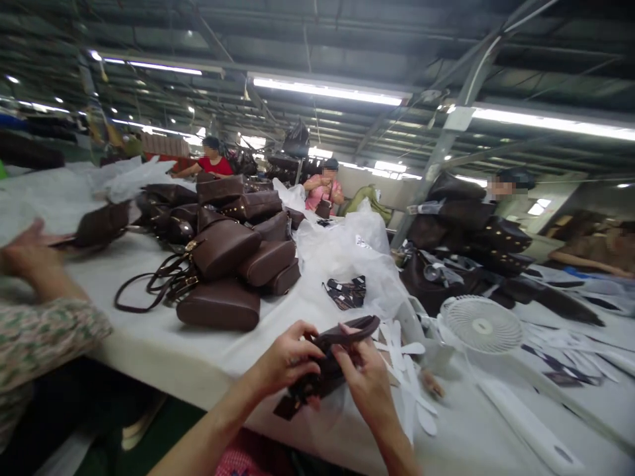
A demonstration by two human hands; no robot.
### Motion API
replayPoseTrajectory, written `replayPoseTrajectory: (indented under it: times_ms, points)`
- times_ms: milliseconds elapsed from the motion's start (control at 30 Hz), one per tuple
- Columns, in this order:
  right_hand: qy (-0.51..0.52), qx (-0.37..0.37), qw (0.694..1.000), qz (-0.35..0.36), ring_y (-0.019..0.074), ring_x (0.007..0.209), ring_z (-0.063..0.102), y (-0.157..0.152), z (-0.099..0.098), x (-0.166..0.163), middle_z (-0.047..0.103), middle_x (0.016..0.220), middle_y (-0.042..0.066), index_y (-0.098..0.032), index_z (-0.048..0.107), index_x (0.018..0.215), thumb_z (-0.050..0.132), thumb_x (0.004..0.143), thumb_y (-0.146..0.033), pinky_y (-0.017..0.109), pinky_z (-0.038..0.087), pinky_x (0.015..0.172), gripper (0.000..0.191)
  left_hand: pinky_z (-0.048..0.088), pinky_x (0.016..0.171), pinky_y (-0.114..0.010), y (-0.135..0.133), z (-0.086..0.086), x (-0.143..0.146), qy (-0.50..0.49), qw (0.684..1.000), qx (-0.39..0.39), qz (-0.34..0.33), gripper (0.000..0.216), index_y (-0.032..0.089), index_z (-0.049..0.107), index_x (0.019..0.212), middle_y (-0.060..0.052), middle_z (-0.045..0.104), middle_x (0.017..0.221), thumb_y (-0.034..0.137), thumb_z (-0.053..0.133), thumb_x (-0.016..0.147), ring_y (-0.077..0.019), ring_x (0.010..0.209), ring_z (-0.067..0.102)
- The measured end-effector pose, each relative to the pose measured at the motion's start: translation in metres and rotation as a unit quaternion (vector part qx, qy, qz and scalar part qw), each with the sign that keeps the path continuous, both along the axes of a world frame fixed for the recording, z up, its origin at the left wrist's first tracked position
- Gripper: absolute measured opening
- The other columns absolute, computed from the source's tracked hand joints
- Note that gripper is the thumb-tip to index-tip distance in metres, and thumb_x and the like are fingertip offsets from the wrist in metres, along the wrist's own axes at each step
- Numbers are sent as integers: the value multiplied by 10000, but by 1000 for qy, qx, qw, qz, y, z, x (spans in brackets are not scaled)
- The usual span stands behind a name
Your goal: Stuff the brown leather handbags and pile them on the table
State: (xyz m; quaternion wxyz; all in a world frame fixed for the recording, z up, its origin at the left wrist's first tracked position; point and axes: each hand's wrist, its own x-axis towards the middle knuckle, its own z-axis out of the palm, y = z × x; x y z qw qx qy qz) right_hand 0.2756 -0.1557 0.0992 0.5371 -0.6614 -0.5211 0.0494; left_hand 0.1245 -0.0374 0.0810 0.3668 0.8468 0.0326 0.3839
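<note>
In front of me, at the table's near edge, I hold a folded dark brown bag strap (364, 325) with both hands. My left hand (292, 357) has its fingers curled round the strap's left part, where dark metal fittings partly show. My right hand (364, 367) grips the other side, thumb pressed on the strap. A small flat brown end piece (284, 408) hangs below my left hand. Just beyond lie several small black printed tags (346, 293). A stack of brown leather bags (228, 248) with handles and gold fittings is at the left.
Crumpled clear plastic bags (347, 248) lie beyond the tags. White plastic strips (409, 377) and a white handheld fan (481, 324) are at the right, near a dark bag pile (461, 231). At far left, a co-worker's hand (30, 254) holds a brown item (102, 225). More people work behind.
</note>
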Motion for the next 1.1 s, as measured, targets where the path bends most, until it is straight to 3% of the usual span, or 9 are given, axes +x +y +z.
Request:
replayPoseTrajectory:
  times_ms: [200,267,367,467,633,833,1000,1100]
  points:
    - [62,-29,996,63,220,1045,572,-7,24,3,595,1136,67,-228,690,1026,602,793,-261,321,498,858,252,547,818,-295,-34,-7,26,-53,990,106,76,133,171,671,963,-118,524,1150,197,568,883,-187,944,591]
    - [83,-29,995,40,221,1028,575,-10,28,4,605,1091,63,-223,701,966,614,796,-298,320,496,845,205,543,868,-314,-38,-11,34,-72,984,146,71,167,166,652,1025,-129,538,1176,199,547,898,-209,1022,587]
    - [130,-6,991,-2,217,913,600,-10,22,4,630,939,53,-196,685,821,623,803,-348,325,496,796,165,547,872,-318,-40,-13,40,-98,974,187,78,163,154,632,1027,-125,600,1104,181,514,917,-210,1025,597]
    - [182,0,983,0,212,846,619,-9,12,3,657,858,37,-190,660,842,618,808,-334,338,496,795,154,564,784,-295,-42,-10,42,-104,967,201,115,166,150,617,992,-113,635,1023,143,463,932,-186,922,617]
    - [56,4,997,-57,211,883,597,-10,11,-1,667,874,39,-196,664,836,583,839,-324,337,450,846,151,558,729,-312,-38,-5,41,-72,955,260,123,166,157,612,932,-100,658,960,166,446,939,-181,818,616]
    - [-18,1,999,-44,209,881,592,-14,12,0,669,871,38,-211,663,784,585,843,-329,333,443,837,153,543,820,-303,-34,-13,37,-112,985,102,76,108,184,548,972,-90,620,1029,151,565,870,-189,967,607]
    - [-16,9,997,-70,225,893,609,-18,4,0,695,884,29,-235,678,864,617,815,-287,423,411,945,94,532,717,-279,-31,-16,36,-93,995,20,40,247,200,514,1051,-75,592,1061,156,611,828,-142,789,584]
    - [-21,27,998,-58,240,984,594,-18,1,-1,695,934,41,-237,678,840,613,810,-261,447,388,987,75,524,732,-282,-31,-20,37,-97,994,10,49,294,211,504,1104,-50,611,1006,143,598,835,-141,782,584]
